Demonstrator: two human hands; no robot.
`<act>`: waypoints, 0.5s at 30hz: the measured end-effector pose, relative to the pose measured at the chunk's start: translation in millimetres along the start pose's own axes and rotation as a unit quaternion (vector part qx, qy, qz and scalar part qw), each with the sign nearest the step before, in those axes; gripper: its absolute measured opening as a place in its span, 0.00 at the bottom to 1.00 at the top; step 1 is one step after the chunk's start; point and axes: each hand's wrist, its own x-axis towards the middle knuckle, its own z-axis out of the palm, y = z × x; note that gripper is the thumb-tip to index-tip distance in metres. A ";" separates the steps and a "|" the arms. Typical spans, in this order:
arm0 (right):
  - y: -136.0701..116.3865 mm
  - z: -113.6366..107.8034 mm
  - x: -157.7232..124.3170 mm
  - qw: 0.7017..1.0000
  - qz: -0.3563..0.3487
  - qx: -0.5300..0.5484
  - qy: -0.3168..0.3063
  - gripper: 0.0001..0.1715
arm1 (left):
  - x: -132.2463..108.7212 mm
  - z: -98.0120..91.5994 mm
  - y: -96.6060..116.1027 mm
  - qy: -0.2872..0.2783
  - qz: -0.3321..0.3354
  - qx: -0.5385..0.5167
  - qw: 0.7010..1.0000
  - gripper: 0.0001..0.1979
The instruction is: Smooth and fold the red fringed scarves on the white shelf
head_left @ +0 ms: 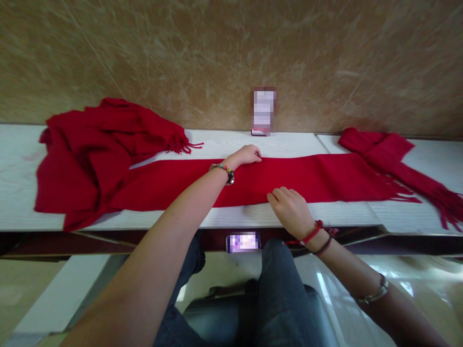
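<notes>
A long red scarf (311,176) lies stretched flat from left to right, its fringe at the right end. My left hand (248,154), with a beaded bracelet at the wrist, has its fingers closed on the scarf's far edge. At the near edge, a little further right, my right hand (290,205) is closed on the cloth with curled fingers. The fingertips of both hands are partly hidden. On the left, the flat scarf meets a bunched heap of red cloth (97,149) with fringe showing at its far side.
A white wood-grain table (217,140) runs along a brown marbled wall (202,62). Another folded red scarf (405,168) lies at the right, touching the flat one. A phone-like object (263,111) leans on the wall. Below the table's front edge is a lit phone (243,242).
</notes>
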 end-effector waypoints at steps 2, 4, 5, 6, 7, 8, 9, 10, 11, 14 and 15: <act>0.4 0.1 0.2 1.000 -0.001 -0.002 -0.001 0.11 | 1.4 1.2 -3.1 0.008 -0.003 -0.018 1.000 0.11; 1.2 -0.5 -0.4 1.000 0.003 -0.003 -0.004 0.11 | 2.7 0.9 -5.7 0.009 -0.004 -0.034 0.999 0.11; 1.6 -1.1 -0.9 1.000 0.008 -0.004 -0.007 0.11 | 3.4 0.7 -6.1 0.008 -0.003 -0.041 0.999 0.10; 1.9 -1.8 -1.5 1.000 0.014 -0.005 -0.010 0.11 | 4.2 0.6 -5.6 0.008 -0.002 -0.049 0.999 0.10; 2.2 -2.5 -2.1 1.000 0.020 -0.006 -0.013 0.11 | 5.0 0.9 -4.3 0.008 0.001 -0.056 0.998 0.10; 2.3 -3.2 -2.6 1.000 0.024 -0.006 -0.016 0.11 | 5.8 1.5 -2.1 0.007 0.003 -0.063 0.998 0.10; 2.3 -3.8 -3.1 0.999 0.027 -0.006 -0.019 0.11 | 6.7 2.4 0.6 0.007 0.002 -0.070 0.998 0.10; 2.2 -4.2 -3.4 0.999 0.027 -0.006 -0.021 0.11 | 7.5 3.3 3.6 0.009 -0.001 -0.074 0.997 0.10; 2.2 -4.3 -3.7 0.999 0.025 -0.006 -0.023 0.10 | 8.3 4.2 6.5 0.011 -0.007 -0.077 0.997 0.10; 3.1 -2.6 -4.6 1.000 0.014 -0.006 -0.017 0.10 | 9.1 5.4 12.2 0.018 -0.025 -0.077 0.997 0.10; 3.8 -1.6 -5.1 1.000 0.009 -0.006 -0.010 0.11 | 8.7 5.0 12.8 0.017 -0.028 -0.080 0.996 0.09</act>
